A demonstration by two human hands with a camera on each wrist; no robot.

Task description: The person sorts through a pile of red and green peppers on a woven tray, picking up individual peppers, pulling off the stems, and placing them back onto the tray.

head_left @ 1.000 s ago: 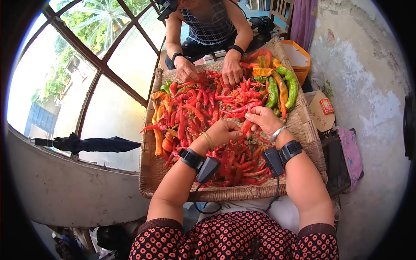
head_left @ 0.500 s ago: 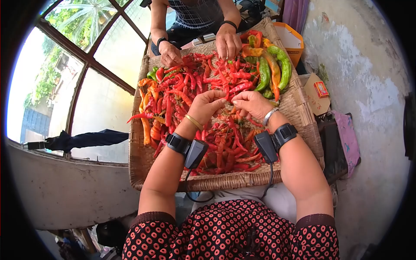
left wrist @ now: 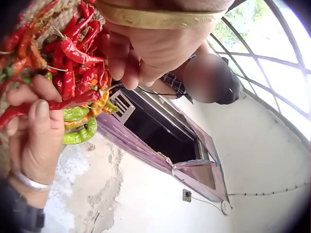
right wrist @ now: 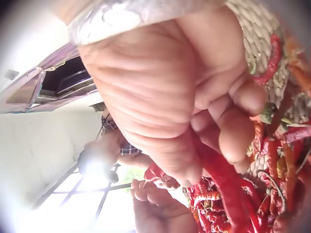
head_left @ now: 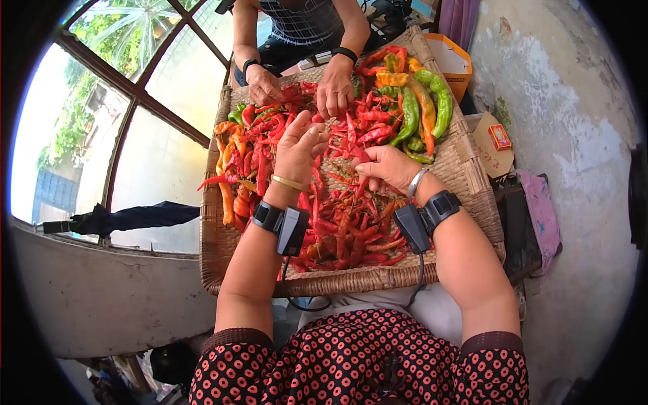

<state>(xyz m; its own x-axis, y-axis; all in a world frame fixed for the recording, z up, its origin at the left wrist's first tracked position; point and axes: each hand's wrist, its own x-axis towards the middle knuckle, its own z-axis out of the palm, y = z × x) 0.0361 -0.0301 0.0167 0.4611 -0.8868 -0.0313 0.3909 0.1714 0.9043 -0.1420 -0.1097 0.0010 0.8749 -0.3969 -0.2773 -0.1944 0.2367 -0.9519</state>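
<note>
In the head view, my left hand [head_left: 295, 158] is raised over the basket's middle, fingers loosely extended. My right hand [head_left: 390, 169] is to its right, above the heap of red peppers [head_left: 351, 233]. The left wrist view shows the right hand [left wrist: 36, 136] gripping a long red pepper [left wrist: 80, 100] between thumb and fingers. Its stem points at the fingertips of the left hand [left wrist: 160, 43]; whether they touch it, I cannot tell. In the right wrist view, the red pepper [right wrist: 226, 187] extends from under the right hand [right wrist: 155, 92].
Across the woven basket [head_left: 476, 169], another person's hands [head_left: 334, 88] are among red peppers. Green peppers [head_left: 442, 104] and orange ones lie at the upper right. A folded umbrella [head_left: 138, 218] is left of the basket; an orange box [head_left: 459, 81] stands behind its right edge.
My left hand has moved left from beside my right fingertips, its fingers now extended upward. My right hand has shifted slightly down and right. One of the other person's hands has moved left.
</note>
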